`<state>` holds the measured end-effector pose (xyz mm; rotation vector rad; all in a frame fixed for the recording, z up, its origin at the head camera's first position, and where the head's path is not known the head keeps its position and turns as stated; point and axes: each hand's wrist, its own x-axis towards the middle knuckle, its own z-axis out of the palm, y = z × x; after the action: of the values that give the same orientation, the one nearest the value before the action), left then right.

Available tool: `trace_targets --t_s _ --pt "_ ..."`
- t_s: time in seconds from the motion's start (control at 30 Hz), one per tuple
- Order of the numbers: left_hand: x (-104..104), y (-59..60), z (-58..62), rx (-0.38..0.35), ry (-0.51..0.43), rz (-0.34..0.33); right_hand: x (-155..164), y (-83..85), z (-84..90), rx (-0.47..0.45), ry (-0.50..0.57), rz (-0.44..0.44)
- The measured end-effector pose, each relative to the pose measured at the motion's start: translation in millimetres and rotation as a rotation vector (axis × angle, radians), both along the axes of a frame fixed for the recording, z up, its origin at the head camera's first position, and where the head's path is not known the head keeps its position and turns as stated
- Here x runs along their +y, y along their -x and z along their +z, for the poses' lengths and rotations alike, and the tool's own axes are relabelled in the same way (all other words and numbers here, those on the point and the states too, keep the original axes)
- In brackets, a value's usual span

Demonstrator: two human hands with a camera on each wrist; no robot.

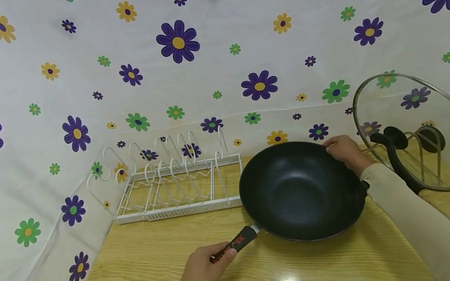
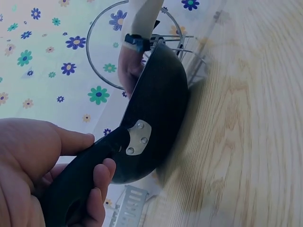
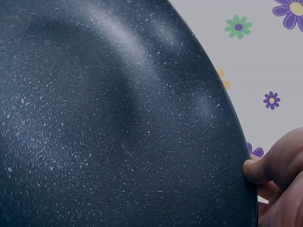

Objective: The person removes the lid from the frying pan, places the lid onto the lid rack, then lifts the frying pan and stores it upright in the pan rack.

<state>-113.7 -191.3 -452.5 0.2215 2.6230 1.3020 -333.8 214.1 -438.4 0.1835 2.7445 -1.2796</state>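
Note:
A black wok (image 1: 299,192) with a speckled inside is held tilted over the table, its hollow facing the head camera. My left hand (image 1: 203,269) grips its black handle (image 1: 241,240), fingers wrapped beneath and thumb along the side, as the left wrist view shows. My right hand (image 1: 347,153) pinches the far right rim; in the right wrist view the thumb (image 3: 258,170) lies on the rim's inner side and the other fingers go behind it. Whether the wok's underside touches the table is unclear; a shadow falls beside it in the left wrist view.
A white wire rack (image 1: 184,191) with upright loops stands behind, left of the wok. To the right, a glass lid (image 1: 419,129) with a metal rim stands upright in a holder, close to my right forearm. A flower-printed sheet (image 1: 213,64) surrounds the wooden table (image 1: 140,272).

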Motion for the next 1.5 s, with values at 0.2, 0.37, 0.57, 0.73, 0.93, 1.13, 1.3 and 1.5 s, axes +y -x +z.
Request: trace_targets --t_s 0.2,0.37,0.57,0.73,0.93,1.13,1.3,1.5 --pt "7.3 -0.4 -1.2 -0.012 -0.057 -0.033 -3.8 9.2 4.7 -0.021 -0.033 -0.023" --pt "10.8 0.5 -4.2 -0.047 -0.101 -0.051 -7.0 17.9 5.9 0.024 -0.105 0.028" --pt "18.2 0.0 -5.9 -0.068 -0.173 -0.063 -12.4 28.5 3.7 0.024 -0.104 0.032" --pt "23.6 -0.2 -6.2 -0.101 -0.22 -0.063 -15.7 34.7 0.5 0.079 -0.136 0.051" --pt "26.2 2.6 -4.4 -0.164 -0.273 -0.108 -18.4 41.5 -2.2 0.106 -0.132 0.02" --pt "30.9 3.3 -8.1 -0.237 -0.353 -0.145 -21.8 43.4 -2.5 0.188 -0.188 -0.013" --pt "37.0 2.7 -9.4 -0.259 -0.403 -0.185 -26.8 47.2 -3.6 0.212 -0.205 -0.049" --pt "46.8 1.2 -11.6 -0.245 -0.403 -0.207 -33.3 52.5 -7.1 0.206 -0.207 -0.104"
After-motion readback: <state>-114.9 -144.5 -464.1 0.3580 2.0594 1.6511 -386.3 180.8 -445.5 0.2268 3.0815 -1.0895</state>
